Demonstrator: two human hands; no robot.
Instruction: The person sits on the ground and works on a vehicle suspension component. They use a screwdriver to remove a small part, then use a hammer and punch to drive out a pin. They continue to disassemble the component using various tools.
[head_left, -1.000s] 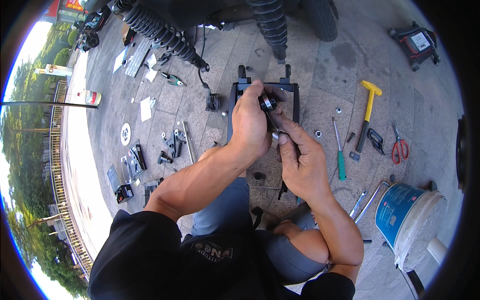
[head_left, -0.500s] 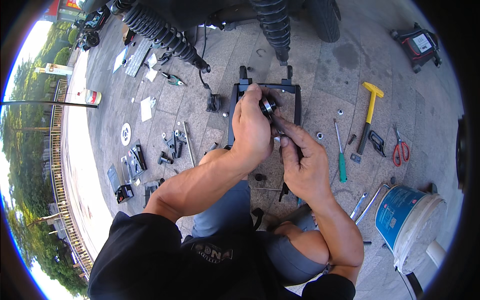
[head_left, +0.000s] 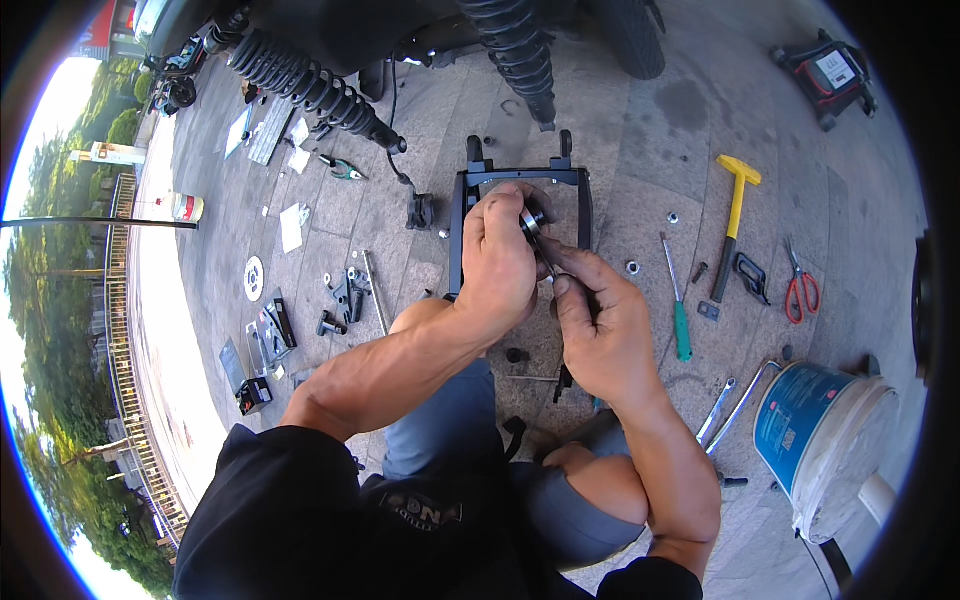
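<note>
grey stone paving (head_left: 628, 190) below: left hand (head_left: 497, 250) gripped round silver-black part (head_left: 530, 222), right hand (head_left: 608, 318) slim metal piece (head_left: 547, 266); slackening risked drops.

The left fingers (head_left: 498, 208) partly hide the round metal part (head_left: 529, 223).

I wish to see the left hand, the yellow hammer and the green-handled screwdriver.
Left hand (head_left: 500, 257): head view, back of hand.
Yellow hammer (head_left: 735, 218): head view, yellow shaft.
Green-handled screwdriver (head_left: 682, 326): head view, handle.
</note>
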